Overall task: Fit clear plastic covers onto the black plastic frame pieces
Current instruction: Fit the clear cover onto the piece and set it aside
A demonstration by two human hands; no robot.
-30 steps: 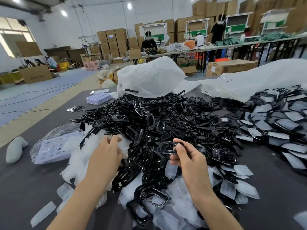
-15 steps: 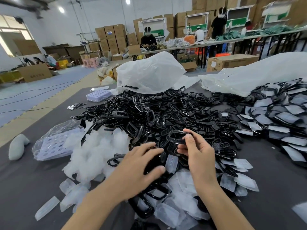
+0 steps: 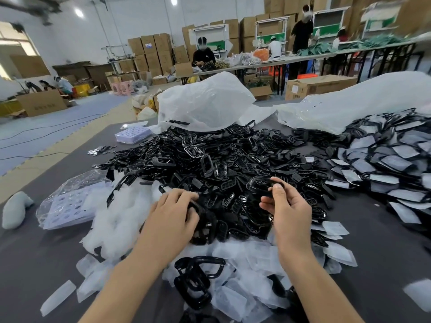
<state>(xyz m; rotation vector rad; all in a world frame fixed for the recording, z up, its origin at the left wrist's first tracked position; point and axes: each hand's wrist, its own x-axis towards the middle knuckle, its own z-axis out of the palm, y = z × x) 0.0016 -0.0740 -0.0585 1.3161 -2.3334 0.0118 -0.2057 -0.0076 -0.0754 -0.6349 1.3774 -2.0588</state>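
"Well, start closest: what lies by the wrists?"

"Loose clear covers (image 3: 235, 299) scattered on the grey table (image 3: 28, 264), with a few glossy spare frames (image 3: 198, 283) lying on them. The covers look thin and light, and I'd guess bendy and easy to crease, so take one by its edge."

"And the hands?"

"The right hand (image 3: 288, 213) pinches a black frame (image 3: 257, 185) between thumb and fingertips, held just above the heap. The left hand (image 3: 172, 215) has its fingers bent down onto the heap's near edge, touching dark pieces. I cannot tell whether it grips one."

"How will that frame handle?"

"Probably stiff, light and a little slippery, given the shine. It's an open ring, so I'd hold it by the rim at the sides and leave the opening free for a cover."

"Further back?"

"The main heap of frames (image 3: 221, 159) fills the middle. To its right is a stack of covered pieces (image 3: 384, 164), seemingly finished. Behind them is a white bag (image 3: 205, 101)."
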